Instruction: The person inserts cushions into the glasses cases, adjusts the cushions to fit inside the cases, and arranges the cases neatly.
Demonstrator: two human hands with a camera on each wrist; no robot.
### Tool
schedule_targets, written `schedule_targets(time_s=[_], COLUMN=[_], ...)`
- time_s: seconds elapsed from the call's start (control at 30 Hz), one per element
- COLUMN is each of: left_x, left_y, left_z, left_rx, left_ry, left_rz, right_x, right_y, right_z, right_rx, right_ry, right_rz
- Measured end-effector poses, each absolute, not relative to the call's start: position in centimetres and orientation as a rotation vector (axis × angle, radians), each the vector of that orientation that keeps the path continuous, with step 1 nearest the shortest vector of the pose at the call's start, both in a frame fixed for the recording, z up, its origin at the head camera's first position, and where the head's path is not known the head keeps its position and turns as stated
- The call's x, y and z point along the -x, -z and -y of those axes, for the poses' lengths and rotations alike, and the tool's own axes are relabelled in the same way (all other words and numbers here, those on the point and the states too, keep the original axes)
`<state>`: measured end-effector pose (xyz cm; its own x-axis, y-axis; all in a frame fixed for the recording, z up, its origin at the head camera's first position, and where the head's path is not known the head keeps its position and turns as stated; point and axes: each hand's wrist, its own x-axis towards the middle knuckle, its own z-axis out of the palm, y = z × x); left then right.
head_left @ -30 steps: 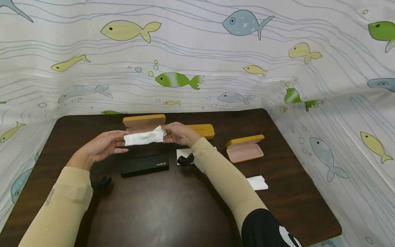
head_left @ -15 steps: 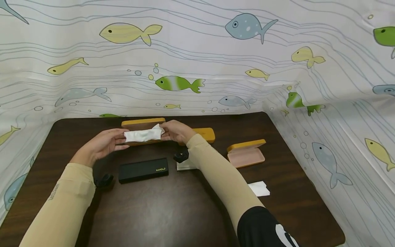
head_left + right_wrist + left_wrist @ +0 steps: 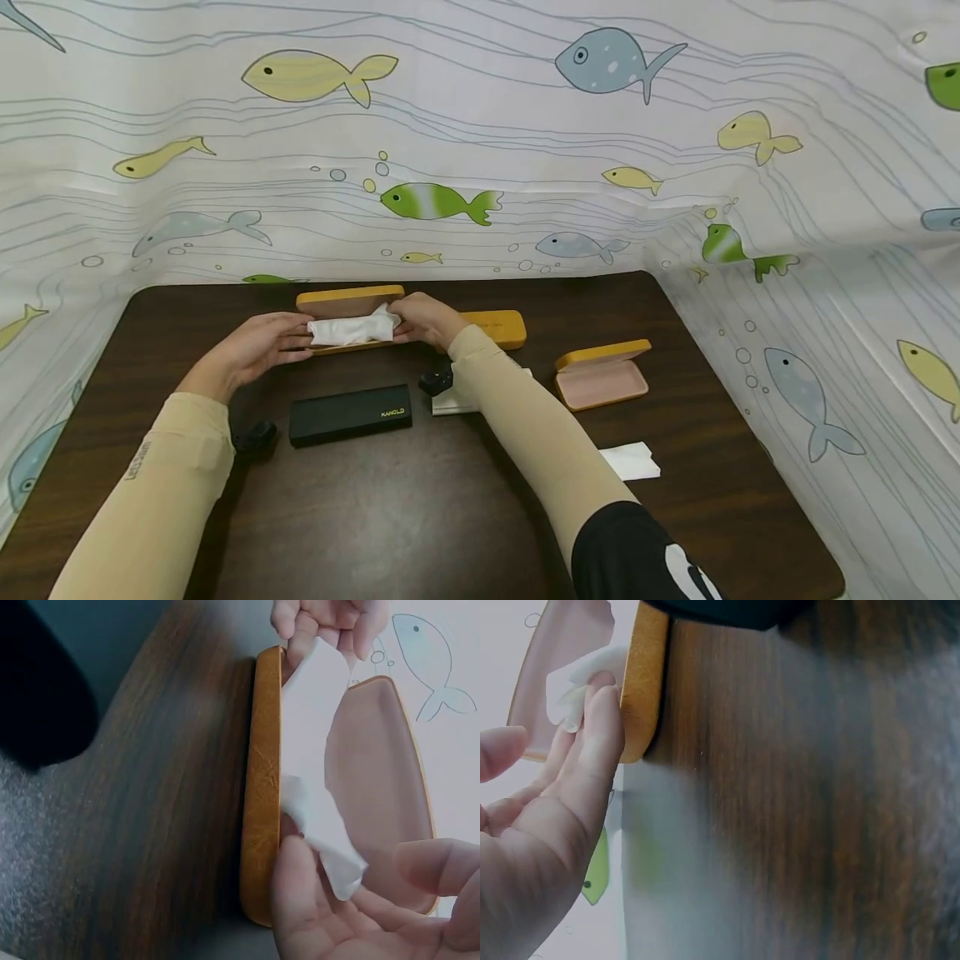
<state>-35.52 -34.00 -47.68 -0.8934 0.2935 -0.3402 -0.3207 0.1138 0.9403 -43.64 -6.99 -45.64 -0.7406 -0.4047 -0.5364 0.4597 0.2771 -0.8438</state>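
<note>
A folded white tissue [image 3: 351, 330] lies lengthwise in the mouth of an open glasses case [image 3: 349, 302] with a mustard-yellow shell and pink lining. At its left end, the fingers of my left hand [image 3: 258, 346] touch the tissue, with the thumb held apart. My right hand [image 3: 431, 321] is at the opposite end, fingers under the tissue and thumb away from it, as the right wrist view shows. In that view the tissue [image 3: 311, 735] sags between the hands, inside the case's front wall [image 3: 261, 795]. The case's inner floor is hidden.
Nearer me lies a black KANGLD box [image 3: 350, 415]. A closed yellow case [image 3: 498, 328] and a partly hidden white item [image 3: 450, 404] sit by the right forearm. Farther right are another open case [image 3: 602, 379] and a white tissue [image 3: 632, 461]. A fish-print curtain [image 3: 465, 125] hangs behind.
Both hands have lowered the tissue from above the table into the open glasses case. Since half a second ago it has sunk slightly further. The head view has also shifted a little.
</note>
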Motion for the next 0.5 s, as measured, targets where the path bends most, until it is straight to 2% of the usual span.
schedule_targets(time_s=[0.3,0.5], left_x=[34.8,33.8], left_y=[46.5,45.8], left_z=[34.1,33.5], left_rx=[0.052,0.033], left_ry=[-1.667,-1.37], left_rz=[-2.197,-2.547], right_x=[42.6,41.5], right_y=[44.4,43.8], right_z=[6.6,6.2], right_rx=[0.1,0.216], right_ry=[1.423,1.323], right_rz=[-2.033,-2.174])
